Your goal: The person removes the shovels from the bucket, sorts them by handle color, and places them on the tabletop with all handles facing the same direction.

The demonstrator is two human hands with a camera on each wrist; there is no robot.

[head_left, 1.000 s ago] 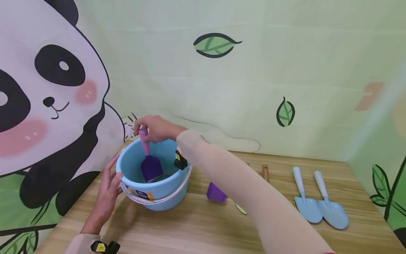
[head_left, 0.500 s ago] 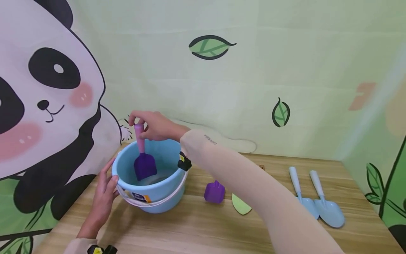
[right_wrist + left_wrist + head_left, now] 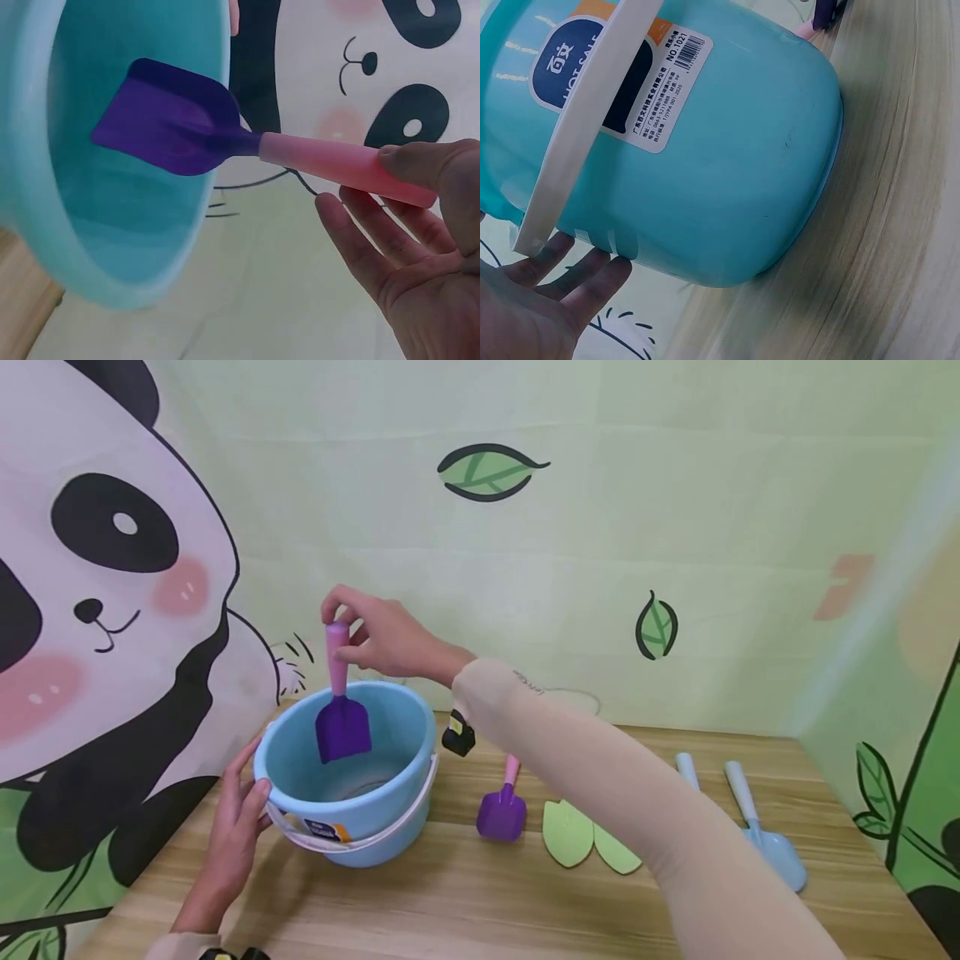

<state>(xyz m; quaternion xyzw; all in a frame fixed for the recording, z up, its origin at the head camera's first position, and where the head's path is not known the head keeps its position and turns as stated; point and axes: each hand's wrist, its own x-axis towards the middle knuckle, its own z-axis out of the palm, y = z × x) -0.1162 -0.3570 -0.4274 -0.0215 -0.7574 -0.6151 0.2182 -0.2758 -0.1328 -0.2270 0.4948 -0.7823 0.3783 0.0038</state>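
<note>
In the head view, my left hand [image 3: 234, 835] rests against the near left side of a light blue plastic bucket [image 3: 375, 827], thumb and fingertips at its rim. The left wrist view has extended fingers [image 3: 598, 289] touching the outer wall below the white bucket handle [image 3: 581, 124]. My right hand [image 3: 393, 635] pinches the pink handle of a purple toy shovel [image 3: 343, 727] near its top end. Its blade hangs down within the bucket's mouth, above the bottom. Seen from the right wrist, the thumb lies on one side of the handle and fingers on the other.
On the wooden table [image 3: 465, 910], right of the bucket, lie another small purple shovel [image 3: 501, 814], two pale green pointed blades [image 3: 568, 835] partly under my right arm, and two light blue shovels [image 3: 783, 860]. A panda-printed cloth [image 3: 135, 610] backs the table.
My right hand has risen, lifting the purple shovel higher out of the bucket. My left hand stays at the bucket's side. More of the small shovel and green blades shows beside my arm.
</note>
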